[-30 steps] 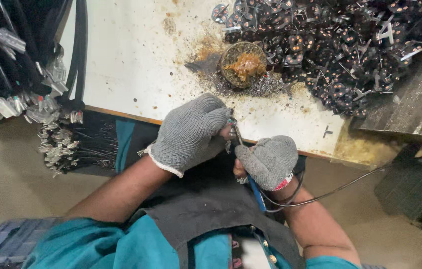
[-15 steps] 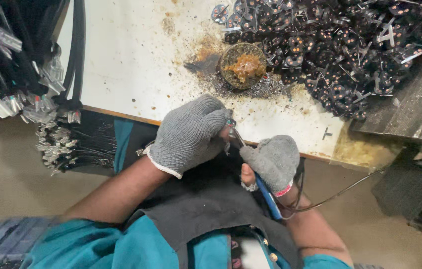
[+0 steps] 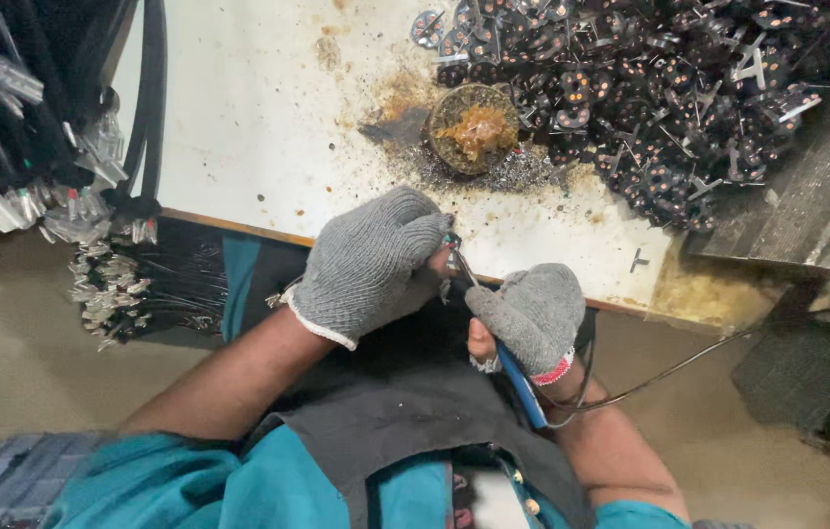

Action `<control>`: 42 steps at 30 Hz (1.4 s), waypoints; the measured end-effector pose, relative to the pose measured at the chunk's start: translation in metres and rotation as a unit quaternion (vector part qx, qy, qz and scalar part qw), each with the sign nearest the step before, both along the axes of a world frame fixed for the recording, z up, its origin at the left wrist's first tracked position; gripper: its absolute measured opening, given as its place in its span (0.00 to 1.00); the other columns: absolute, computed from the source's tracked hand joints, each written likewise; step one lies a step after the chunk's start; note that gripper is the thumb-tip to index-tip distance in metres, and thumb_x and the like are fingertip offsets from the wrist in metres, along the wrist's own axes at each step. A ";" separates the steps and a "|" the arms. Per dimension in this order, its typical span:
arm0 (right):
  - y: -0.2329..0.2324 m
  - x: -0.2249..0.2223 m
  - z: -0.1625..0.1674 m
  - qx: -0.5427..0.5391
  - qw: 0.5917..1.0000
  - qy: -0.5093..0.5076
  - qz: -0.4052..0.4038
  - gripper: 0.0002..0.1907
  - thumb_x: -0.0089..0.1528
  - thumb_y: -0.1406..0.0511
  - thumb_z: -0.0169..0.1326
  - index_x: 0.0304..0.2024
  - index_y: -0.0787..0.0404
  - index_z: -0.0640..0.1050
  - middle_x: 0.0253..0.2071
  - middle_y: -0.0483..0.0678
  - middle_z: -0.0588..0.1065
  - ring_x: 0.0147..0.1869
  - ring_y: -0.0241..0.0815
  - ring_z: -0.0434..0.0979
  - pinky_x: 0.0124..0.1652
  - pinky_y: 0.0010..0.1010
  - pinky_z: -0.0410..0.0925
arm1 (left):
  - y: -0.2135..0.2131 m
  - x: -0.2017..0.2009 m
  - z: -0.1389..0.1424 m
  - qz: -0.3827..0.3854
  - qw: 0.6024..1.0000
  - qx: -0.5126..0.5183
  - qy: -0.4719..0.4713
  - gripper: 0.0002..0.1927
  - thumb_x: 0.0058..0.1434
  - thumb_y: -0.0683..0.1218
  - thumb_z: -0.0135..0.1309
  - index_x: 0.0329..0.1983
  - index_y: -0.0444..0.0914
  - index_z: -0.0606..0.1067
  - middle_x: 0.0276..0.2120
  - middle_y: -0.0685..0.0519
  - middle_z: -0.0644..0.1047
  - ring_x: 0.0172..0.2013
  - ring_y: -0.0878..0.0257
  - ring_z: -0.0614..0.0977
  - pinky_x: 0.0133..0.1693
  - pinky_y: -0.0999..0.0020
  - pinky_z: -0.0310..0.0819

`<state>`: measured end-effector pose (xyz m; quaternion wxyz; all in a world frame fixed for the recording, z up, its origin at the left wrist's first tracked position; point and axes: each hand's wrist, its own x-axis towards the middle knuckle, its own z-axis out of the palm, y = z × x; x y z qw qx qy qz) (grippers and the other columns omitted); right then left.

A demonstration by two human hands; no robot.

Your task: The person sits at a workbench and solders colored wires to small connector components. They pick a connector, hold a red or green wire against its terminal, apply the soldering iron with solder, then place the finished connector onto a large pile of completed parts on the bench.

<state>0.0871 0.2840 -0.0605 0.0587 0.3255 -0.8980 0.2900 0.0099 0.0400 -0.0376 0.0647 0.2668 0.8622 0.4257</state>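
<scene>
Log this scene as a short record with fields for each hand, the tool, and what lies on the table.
left hand: grey knit glove, closed on a small metal part, hidden in the fist
right hand: grey knit glove, gripping blue-handled soldering iron, tip at left fingers
table: white, stained
dish: round, amber residue
pile of dark parts: far right
cable bundles: left edge

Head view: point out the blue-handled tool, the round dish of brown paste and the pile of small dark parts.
blue-handled tool (image 3: pixel 524 390), head view, on the blue handle below the right glove.
round dish of brown paste (image 3: pixel 474 127), head view, on the paste at its centre.
pile of small dark parts (image 3: pixel 650 88), head view, mid-pile.
</scene>
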 end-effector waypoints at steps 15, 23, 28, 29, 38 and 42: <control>-0.002 0.004 0.004 -0.022 0.999 -0.016 -0.041 0.13 0.56 0.58 0.58 0.40 0.56 0.81 0.27 0.49 0.72 0.33 0.55 0.74 0.36 0.48 0.63 | 0.001 0.001 -0.002 0.011 1.000 0.010 0.024 0.10 0.58 0.46 0.59 0.41 0.39 0.77 0.38 0.46 0.77 0.39 0.48 0.81 0.37 0.55 0.76; -0.020 0.003 0.026 -0.128 0.977 -0.067 -0.158 0.10 0.67 0.59 0.54 0.44 0.59 0.77 0.30 0.48 0.74 0.37 0.49 0.75 0.39 0.41 0.68 | 0.003 0.001 -0.002 0.020 0.999 -0.015 0.027 0.06 0.57 0.45 0.59 0.35 0.39 0.77 0.35 0.47 0.76 0.36 0.48 0.81 0.36 0.54 0.75; -0.026 -0.008 0.027 -0.389 0.869 -0.106 -0.286 0.28 0.70 0.51 0.55 0.63 0.60 0.64 0.41 0.49 0.78 0.44 0.39 0.83 0.46 0.31 0.72 | 0.005 0.001 0.001 0.029 0.999 -0.019 0.029 0.05 0.56 0.45 0.60 0.34 0.40 0.78 0.33 0.47 0.77 0.35 0.48 0.81 0.35 0.54 0.75; -0.018 -0.014 0.027 -0.380 0.874 -0.080 -0.291 0.30 0.68 0.51 0.53 0.65 0.59 0.63 0.37 0.43 0.81 0.43 0.34 0.84 0.45 0.23 0.70 | 0.006 0.001 0.002 0.031 0.999 -0.021 0.031 0.05 0.56 0.45 0.60 0.33 0.40 0.78 0.34 0.47 0.77 0.35 0.48 0.81 0.35 0.54 0.75; 0.024 -0.063 0.040 0.079 0.940 0.122 -0.310 0.25 0.68 0.67 0.71 0.59 0.59 0.69 0.39 0.46 0.81 0.44 0.41 0.82 0.48 0.31 0.73 | 0.005 0.000 0.004 0.024 0.999 -0.033 0.022 0.07 0.55 0.47 0.59 0.33 0.40 0.78 0.34 0.48 0.77 0.36 0.48 0.81 0.35 0.54 0.76; 0.017 -0.067 0.036 0.045 0.925 0.075 -0.369 0.27 0.67 0.69 0.73 0.61 0.58 0.71 0.38 0.43 0.81 0.40 0.40 0.82 0.45 0.30 0.72 | 0.004 -0.001 0.004 0.020 0.999 -0.040 0.011 0.06 0.55 0.47 0.59 0.33 0.40 0.78 0.33 0.48 0.76 0.35 0.48 0.81 0.35 0.54 0.75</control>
